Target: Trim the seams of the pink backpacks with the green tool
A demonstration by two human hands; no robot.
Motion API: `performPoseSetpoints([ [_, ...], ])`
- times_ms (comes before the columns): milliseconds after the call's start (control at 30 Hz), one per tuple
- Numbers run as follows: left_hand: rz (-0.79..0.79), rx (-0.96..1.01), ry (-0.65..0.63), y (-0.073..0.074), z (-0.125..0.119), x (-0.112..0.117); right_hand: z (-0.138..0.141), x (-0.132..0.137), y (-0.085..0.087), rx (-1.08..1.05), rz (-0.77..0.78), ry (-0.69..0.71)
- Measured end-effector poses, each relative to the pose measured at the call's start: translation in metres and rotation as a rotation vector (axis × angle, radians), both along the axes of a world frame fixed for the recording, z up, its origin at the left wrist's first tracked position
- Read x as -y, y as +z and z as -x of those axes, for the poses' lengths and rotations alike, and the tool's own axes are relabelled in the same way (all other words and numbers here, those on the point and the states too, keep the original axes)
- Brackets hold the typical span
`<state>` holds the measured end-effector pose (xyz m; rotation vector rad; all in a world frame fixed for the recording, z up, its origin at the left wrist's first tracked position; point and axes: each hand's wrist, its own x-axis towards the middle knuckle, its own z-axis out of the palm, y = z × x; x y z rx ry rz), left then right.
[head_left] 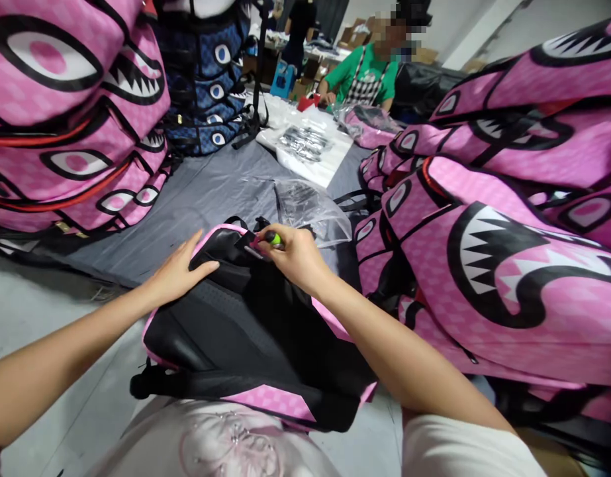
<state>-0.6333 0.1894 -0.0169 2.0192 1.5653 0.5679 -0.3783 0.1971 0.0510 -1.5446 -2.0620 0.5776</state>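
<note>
Txt, nos. — none legible

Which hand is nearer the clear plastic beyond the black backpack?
Right. The right hand is just short of the clear plastic; the left hand is farther left, on the backpack.

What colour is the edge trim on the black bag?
The edge trim is pink, clearest in the head view.

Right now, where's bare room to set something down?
Mainly the grey cloth between the left pink backpacks, blue backpacks and clear plastic bag; a narrow strip also shows right of the white sheet. Crowded: right side, piled with pink shark-mouth backpacks; near edge, under the black-backed backpack.
</note>
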Motion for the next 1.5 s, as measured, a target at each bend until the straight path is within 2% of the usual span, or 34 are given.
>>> performPoseSetpoints([
  [133, -0.041, 0.017, -0.006, -0.022, 0.009, 0.016, 0.023, -0.004, 0.0, 0.249, 0.175, 0.122],
  [267, -0.105, 0.04, -0.004, -0.034, 0.01, 0.015, 0.038, -0.009, -0.001, 0.451, 0.221, 0.145],
  [400, -0.125, 0.027, 0.027, -0.039, 0.011, 0.015, 0.047, -0.02, -0.004, 0.557, 0.268, 0.28],
  [533, -0.109, -0.005, 0.044, -0.041, 0.01, 0.016, 0.053, -0.033, -0.016, 0.654, 0.264, 0.413],
  [633, -0.119, -0.013, 0.036, -0.043, 0.009, 0.016, 0.057, -0.037, -0.023, 0.683, 0.268, 0.461],
  [800, -0.139, -0.004, 0.043, -0.048, 0.011, 0.015, 0.057, -0.032, -0.018, 0.743, 0.233, 0.524],
  [900, -0.172, 0.007, 0.033, -0.049, 0.012, 0.014, 0.053, -0.026, -0.011, 0.735, 0.154, 0.531],
  [967, -0.177, 0.002, 0.021, -0.049, 0.012, 0.013, 0.052, -0.026, -0.011, 0.633, 0.098, 0.489],
  [1100, -0.175, 0.008, 0.005, -0.05, 0.012, 0.012, 0.064, -0.038, -0.025, 0.266, 0.142, 0.461],
  [1200, -0.195, 0.046, -0.008, -0.054, 0.014, 0.009, 0.077, -0.047, -0.036, 0.194, 0.18, 0.512],
  [1300, -0.192, 0.049, -0.018, -0.057, 0.016, 0.007, 0.081, -0.048, -0.033, 0.323, 0.087, 0.53],
  [1400, -0.156, 0.044, -0.018, -0.052, 0.015, 0.006, 0.071, -0.039, -0.019, 0.557, -0.041, 0.625],
  [1500, -0.077, 0.04, 0.022, -0.041, 0.013, 0.005, 0.05, -0.027, -0.006, 0.804, 0.034, 0.58],
])
